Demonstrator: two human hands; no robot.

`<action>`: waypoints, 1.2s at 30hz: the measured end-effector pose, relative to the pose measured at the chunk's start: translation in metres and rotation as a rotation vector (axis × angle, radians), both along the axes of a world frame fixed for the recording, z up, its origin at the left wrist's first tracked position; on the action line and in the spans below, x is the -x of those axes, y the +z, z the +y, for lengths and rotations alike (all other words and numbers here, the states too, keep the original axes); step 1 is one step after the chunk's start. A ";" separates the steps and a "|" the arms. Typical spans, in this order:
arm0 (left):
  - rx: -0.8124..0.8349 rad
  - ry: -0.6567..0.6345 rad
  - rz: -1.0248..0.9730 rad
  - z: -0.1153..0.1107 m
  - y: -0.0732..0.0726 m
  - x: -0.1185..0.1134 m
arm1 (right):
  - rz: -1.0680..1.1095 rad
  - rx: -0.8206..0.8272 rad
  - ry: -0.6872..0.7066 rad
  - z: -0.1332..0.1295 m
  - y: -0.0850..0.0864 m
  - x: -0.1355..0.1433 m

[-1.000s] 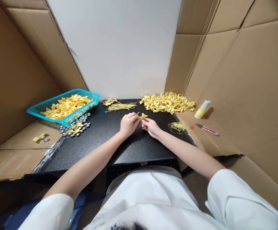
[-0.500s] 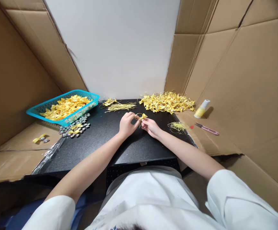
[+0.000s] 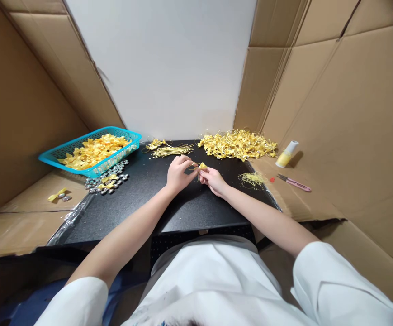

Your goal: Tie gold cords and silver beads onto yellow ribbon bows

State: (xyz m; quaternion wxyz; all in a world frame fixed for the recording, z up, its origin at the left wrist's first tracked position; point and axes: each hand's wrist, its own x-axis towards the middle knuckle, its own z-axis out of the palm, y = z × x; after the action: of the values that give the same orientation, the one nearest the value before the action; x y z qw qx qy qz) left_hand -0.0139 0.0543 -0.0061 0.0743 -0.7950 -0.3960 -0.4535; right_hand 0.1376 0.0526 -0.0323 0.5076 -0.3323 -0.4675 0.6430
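Over the middle of the black table, both hands meet at a small yellow ribbon bow (image 3: pixel 202 166) with a thin gold cord looping from it. My left hand (image 3: pixel 180 174) is closed, its thumb and fingers pinching the cord on the bow's left side. My right hand (image 3: pixel 213 180) is closed too, pinching the bow at its lower edge. Fingers hide part of the bow and cord. Behind the hands lie a bundle of gold cords (image 3: pixel 172 151) and a few corded bows (image 3: pixel 156 144). A large heap of yellow bows with cords (image 3: pixel 237 145) sits at the back right.
At left stands a blue basket (image 3: pixel 91 173) of yellow bows, with silver bells or beads (image 3: pixel 110 185) beside it. Cord trimmings (image 3: pixel 252 179), pink-handled snips (image 3: pixel 294 183) and a white-and-yellow bottle (image 3: pixel 287 154) lie or stand at right. Cardboard walls (image 3: pixel 352 113) enclose the sides.
The bow has turned between my fingers and looks narrower, and the cord loop appears flatter. Both hands have stayed almost in place; the whole view has shifted slightly.
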 end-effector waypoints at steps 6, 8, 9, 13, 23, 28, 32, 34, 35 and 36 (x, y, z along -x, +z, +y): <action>-0.035 0.009 0.107 0.003 0.003 0.005 | -0.044 -0.039 -0.009 0.000 -0.002 0.001; -0.046 0.004 0.166 0.005 0.005 0.007 | -0.050 -0.041 -0.013 0.000 -0.002 0.001; -0.048 -0.009 0.199 0.006 0.006 0.008 | -0.054 -0.041 -0.015 0.000 -0.002 0.001; -0.014 -0.076 0.311 0.009 0.010 0.011 | -0.058 -0.037 -0.020 0.000 -0.001 0.001; 0.183 -0.181 0.137 0.012 0.010 0.009 | -0.042 0.018 -0.016 -0.002 0.002 0.000; 0.257 -0.210 -0.025 0.012 0.009 0.007 | -0.009 0.050 -0.023 -0.003 0.002 -0.001; 0.267 -0.183 -0.050 0.013 0.008 0.005 | 0.002 0.053 -0.017 -0.002 0.001 -0.001; 0.264 -0.181 -0.055 0.013 0.007 0.005 | 0.001 0.054 -0.013 -0.001 0.001 -0.001; 0.262 -0.182 -0.059 0.013 0.007 0.005 | 0.000 0.053 -0.012 -0.001 0.001 -0.001; 0.260 -0.184 -0.064 0.013 0.006 0.005 | -0.001 0.053 -0.011 -0.001 0.000 -0.001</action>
State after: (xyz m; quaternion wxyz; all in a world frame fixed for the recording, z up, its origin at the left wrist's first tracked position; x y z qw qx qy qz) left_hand -0.0188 0.0674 -0.0001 -0.0838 -0.8159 -0.3792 -0.4283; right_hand 0.1384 0.0518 -0.0320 0.5021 -0.3484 -0.4487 0.6520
